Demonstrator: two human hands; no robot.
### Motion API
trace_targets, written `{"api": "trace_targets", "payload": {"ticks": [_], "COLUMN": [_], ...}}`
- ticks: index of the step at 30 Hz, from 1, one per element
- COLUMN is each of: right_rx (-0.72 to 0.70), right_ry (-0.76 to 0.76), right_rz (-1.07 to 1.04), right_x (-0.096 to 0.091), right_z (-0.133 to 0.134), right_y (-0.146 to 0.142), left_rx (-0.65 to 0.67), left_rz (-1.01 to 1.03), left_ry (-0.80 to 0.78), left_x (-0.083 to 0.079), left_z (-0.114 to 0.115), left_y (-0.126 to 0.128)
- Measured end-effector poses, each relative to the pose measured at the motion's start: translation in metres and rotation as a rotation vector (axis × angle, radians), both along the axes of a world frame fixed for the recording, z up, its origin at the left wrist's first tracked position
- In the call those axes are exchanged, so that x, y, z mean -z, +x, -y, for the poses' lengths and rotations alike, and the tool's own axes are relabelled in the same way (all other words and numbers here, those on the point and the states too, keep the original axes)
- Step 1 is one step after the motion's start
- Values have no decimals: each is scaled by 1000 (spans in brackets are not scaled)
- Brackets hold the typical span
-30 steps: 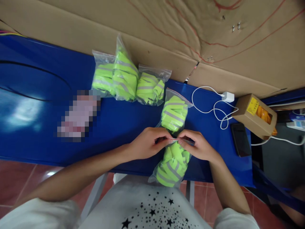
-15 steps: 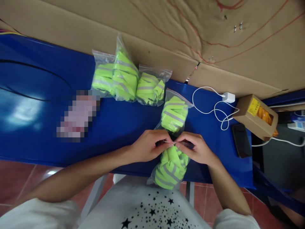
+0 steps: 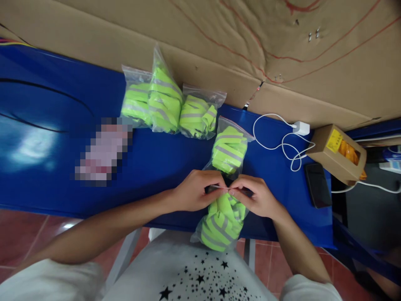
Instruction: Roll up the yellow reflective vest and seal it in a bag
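Note:
My left hand (image 3: 200,190) and my right hand (image 3: 253,194) meet at the top edge of a clear zip bag (image 3: 222,228), thumbs and forefingers pinching its seal side by side. Neon-yellow straps with grey reflective stripes fill the bag, which hangs over the front edge of the table toward my shirt. Just beyond my fingertips lies another zip bag (image 3: 229,150) of the same straps. Farther back stand a left zip bag (image 3: 137,102), a taller zip bag (image 3: 165,100) and a right zip bag (image 3: 199,115), all with similar straps inside.
The blue table (image 3: 150,167) backs onto a cardboard panel (image 3: 125,37). To the right are a white charger (image 3: 301,128) with its cable, a black phone (image 3: 317,185) and a cardboard box (image 3: 340,152) with orange contents. A pixelated item (image 3: 105,152) lies left.
The lower end of the held bag has swung slightly left and toward me. Both hands keep pinching the seal, in almost the same place.

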State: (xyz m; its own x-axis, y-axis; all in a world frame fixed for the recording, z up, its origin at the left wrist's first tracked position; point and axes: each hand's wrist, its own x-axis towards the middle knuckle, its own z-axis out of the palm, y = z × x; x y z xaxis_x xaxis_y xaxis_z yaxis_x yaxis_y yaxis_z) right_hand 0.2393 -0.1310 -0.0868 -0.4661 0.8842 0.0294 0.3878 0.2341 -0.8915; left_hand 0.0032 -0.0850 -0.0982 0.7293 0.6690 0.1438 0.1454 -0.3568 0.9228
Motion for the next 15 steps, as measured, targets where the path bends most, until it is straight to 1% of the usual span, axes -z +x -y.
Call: {"api": "trace_targets", "payload": {"ticks": [2, 5, 8, 10, 13, 15], "right_rx": [9, 15, 22, 22, 73, 177], "right_ry": [-18, -3, 40, 89, 242, 423], "right_rz": [9, 16, 59, 111, 215, 331], "right_x": [3, 6, 3, -1, -7, -8], "right_z": [0, 0, 0, 1, 1, -1], "right_y": [-1, 1, 8, 17, 39, 55], "left_rx": [1, 27, 12, -8, -56, -119], "left_rz": [6, -4, -11, 6, 31, 48], "left_ry": [14, 71, 115, 127, 154, 175], "left_x": [3, 6, 6, 5, 1, -2], "left_z": [-2, -4, -3, -1, 0, -1], "left_y": [-1, -1, 0, 2, 3, 2]}}
